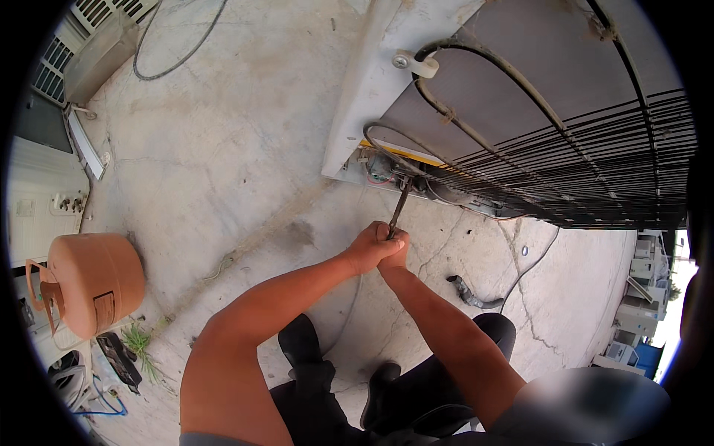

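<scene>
At the lower edge of a refrigerator's back, the head view is showing a slender, dark metal hand tool, its far end meeting small parts too cluttered to separate. Left hand and right hand are clenching the tool's near end together, their fingers overlapping. Both forearms are angling inward to meet there, the left elbow bending outward. Right of the tool, a black wire condenser grille is overhanging the floor. Leftward, pale concrete floor is lying open toward an orange gas cylinder; rightward, a grey tube is resting near the right knee.
</scene>
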The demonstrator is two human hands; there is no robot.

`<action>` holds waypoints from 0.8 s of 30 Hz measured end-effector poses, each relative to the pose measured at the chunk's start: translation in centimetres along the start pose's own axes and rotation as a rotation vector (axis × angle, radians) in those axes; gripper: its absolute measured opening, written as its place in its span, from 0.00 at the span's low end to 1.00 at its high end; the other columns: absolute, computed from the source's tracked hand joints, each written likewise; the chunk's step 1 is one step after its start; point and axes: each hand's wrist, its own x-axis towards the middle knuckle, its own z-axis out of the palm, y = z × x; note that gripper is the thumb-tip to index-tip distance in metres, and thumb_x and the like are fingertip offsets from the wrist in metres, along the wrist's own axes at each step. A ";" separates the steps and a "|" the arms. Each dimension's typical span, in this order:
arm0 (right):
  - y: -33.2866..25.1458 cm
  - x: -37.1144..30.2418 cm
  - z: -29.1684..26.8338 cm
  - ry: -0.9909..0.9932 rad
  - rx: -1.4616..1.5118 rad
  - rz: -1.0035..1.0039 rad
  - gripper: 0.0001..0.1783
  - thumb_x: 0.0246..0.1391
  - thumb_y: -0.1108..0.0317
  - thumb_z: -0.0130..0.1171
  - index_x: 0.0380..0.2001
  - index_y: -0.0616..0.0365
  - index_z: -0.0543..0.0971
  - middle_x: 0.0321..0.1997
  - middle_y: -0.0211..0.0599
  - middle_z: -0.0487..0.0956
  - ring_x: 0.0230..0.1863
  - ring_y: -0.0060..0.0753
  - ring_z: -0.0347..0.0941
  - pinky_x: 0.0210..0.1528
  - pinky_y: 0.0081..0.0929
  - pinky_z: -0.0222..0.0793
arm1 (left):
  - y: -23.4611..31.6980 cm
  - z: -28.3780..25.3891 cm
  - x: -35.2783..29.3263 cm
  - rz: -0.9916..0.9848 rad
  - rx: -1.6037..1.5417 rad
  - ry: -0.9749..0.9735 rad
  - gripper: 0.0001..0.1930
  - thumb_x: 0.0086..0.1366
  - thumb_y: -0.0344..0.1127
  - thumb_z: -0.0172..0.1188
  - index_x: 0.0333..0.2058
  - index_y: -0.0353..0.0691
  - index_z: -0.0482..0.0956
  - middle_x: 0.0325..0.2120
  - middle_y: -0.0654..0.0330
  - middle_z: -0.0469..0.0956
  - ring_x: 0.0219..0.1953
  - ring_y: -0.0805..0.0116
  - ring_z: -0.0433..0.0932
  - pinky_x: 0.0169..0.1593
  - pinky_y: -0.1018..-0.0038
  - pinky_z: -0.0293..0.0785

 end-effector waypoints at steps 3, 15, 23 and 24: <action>-2.9 -0.1 -2.9 -0.267 0.117 0.236 0.14 0.57 0.54 0.53 0.31 0.53 0.77 0.30 0.35 0.78 0.31 0.32 0.73 0.25 0.38 0.70 | 9.3 2.3 -1.2 -0.487 0.089 0.012 0.32 0.53 0.53 0.61 0.46 0.29 0.72 0.38 0.51 0.77 0.30 0.60 0.78 0.28 0.67 0.75; -3.8 1.9 -5.7 -0.502 0.079 0.281 0.15 0.58 0.54 0.52 0.29 0.54 0.77 0.28 0.33 0.77 0.30 0.29 0.72 0.24 0.35 0.68 | 11.8 3.3 1.1 -0.722 0.089 -0.102 0.34 0.51 0.65 0.55 0.49 0.45 0.71 0.35 0.57 0.76 0.34 0.62 0.76 0.32 0.61 0.73; 0.1 0.5 -1.4 0.003 0.086 -0.004 0.14 0.57 0.57 0.54 0.25 0.55 0.75 0.25 0.30 0.75 0.28 0.24 0.68 0.23 0.32 0.66 | 2.3 1.1 -0.1 -0.228 -0.043 -0.055 0.29 0.57 0.53 0.59 0.46 0.33 0.69 0.31 0.56 0.75 0.24 0.70 0.74 0.19 0.73 0.67; 0.4 0.4 -0.8 0.062 0.090 -0.037 0.14 0.57 0.57 0.54 0.25 0.55 0.75 0.24 0.30 0.74 0.27 0.24 0.68 0.23 0.32 0.65 | 2.5 0.8 0.1 -0.207 -0.028 -0.060 0.29 0.56 0.53 0.59 0.45 0.33 0.69 0.30 0.56 0.75 0.24 0.69 0.74 0.19 0.72 0.67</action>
